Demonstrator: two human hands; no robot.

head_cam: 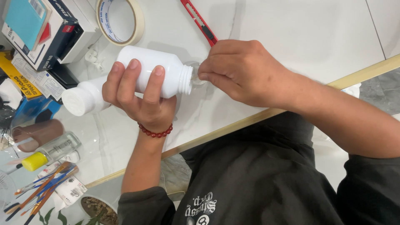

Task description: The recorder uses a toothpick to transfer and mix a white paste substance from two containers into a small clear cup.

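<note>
left hand (139, 98) wrapped around a white plastic bottle (152, 71), tipped sideways over the marble table (291, 25). right hand (239, 71) pinches something small and clear at the open neck (can't tell what). second white bottle (85, 98) lies just behind, red box cutter (200, 21) nearby.

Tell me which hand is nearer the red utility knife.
Right. The right hand works at the white bottle's open mouth, just below the red utility knife's tip. The left hand grips the bottle body, farther away.
</note>
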